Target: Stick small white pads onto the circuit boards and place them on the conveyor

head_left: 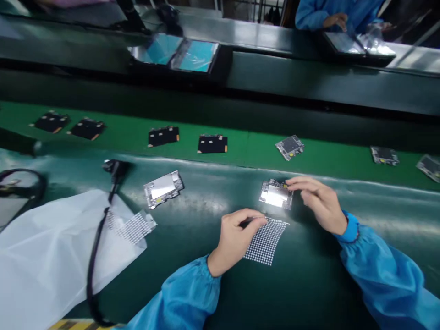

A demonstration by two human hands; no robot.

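Note:
My left hand (235, 238) is closed in a pinch on a thin dark tool, its tip over a white sheet of small black dots (266, 240) lying on the dark green mat. My right hand (318, 199) has its fingers curled on the right edge of a small circuit board with a shiny metal shield (277, 195), which rests flat just beyond the dotted sheet. Both arms wear blue sleeves.
A second shielded board (163, 188) and another dotted sheet (132, 227) lie to the left, by a white plastic bag (44, 256) and a black cable (98, 243). Several boards ride the green conveyor belt (254, 151). Another person's hand (335, 20) works at the far bench.

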